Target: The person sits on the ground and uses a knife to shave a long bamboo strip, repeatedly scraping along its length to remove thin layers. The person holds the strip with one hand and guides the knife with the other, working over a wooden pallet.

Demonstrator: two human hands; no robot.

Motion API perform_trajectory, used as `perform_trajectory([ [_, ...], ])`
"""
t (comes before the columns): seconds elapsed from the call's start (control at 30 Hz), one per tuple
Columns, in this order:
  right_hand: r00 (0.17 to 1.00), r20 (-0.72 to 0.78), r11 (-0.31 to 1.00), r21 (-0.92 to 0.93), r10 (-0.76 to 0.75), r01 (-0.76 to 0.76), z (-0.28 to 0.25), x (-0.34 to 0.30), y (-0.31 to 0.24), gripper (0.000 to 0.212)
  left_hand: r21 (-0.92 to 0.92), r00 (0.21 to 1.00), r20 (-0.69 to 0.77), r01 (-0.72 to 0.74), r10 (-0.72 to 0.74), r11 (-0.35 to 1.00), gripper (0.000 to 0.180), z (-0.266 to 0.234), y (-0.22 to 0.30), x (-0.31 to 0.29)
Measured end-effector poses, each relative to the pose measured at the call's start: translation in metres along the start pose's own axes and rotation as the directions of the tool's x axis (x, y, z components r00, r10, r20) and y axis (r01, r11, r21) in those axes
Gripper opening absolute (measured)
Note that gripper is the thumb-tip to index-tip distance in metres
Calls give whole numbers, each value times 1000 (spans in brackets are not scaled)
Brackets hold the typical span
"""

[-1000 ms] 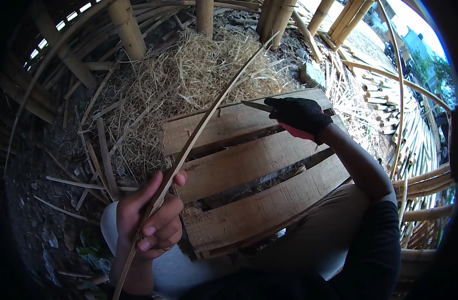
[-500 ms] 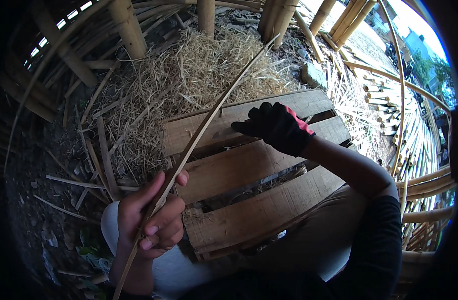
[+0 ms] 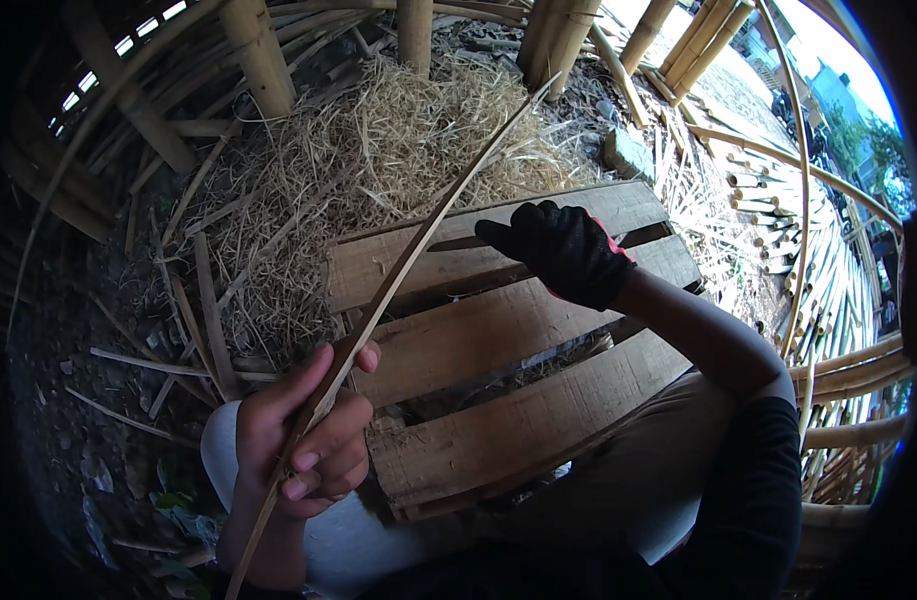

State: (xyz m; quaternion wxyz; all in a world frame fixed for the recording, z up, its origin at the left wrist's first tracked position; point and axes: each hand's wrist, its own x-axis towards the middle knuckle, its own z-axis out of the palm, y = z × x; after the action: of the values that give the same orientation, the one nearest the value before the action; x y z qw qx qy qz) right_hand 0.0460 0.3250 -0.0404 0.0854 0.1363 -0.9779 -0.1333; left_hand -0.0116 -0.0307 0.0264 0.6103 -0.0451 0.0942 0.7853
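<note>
My bare left hand (image 3: 314,435) is closed round a long, thin bamboo strip (image 3: 394,275). The strip slants from the lower left up to the far middle, over the left part of a slatted wooden bench (image 3: 479,345). Above the bench's far slat, my right hand (image 3: 569,252), in a black and red glove, is wrapped round a knife (image 3: 457,243). Its dark blade points left, with its tip at or very near the strip; whether they touch I cannot tell. The knife's handle is hidden inside the glove.
A heap of pale shavings (image 3: 419,125) lies beyond the bench. Upright bamboo posts (image 3: 256,60) stand behind it. A stone block (image 3: 629,155) sits at the far right of the heap. Many cut bamboo poles (image 3: 839,290) lie at the right, and loose strips (image 3: 207,300) at the left.
My right hand has shifted slightly right, and more of the knife's blade shows now. My left hand and the bamboo strip have stayed nearly in place.
</note>
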Motion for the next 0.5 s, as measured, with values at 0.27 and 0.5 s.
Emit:
perform_trajectory([
  [0.27, 977, 37, 977, -7, 211, -211, 16, -9, 18, 63, 8, 1000, -2, -9, 9, 1000, 39, 0, -1, 0],
  [0.5, 965, 263, 996, 92, -19, -5, -9, 1, 7, 57, 14, 1000, -16, -15, 15, 1000, 40, 0, 0, 0],
])
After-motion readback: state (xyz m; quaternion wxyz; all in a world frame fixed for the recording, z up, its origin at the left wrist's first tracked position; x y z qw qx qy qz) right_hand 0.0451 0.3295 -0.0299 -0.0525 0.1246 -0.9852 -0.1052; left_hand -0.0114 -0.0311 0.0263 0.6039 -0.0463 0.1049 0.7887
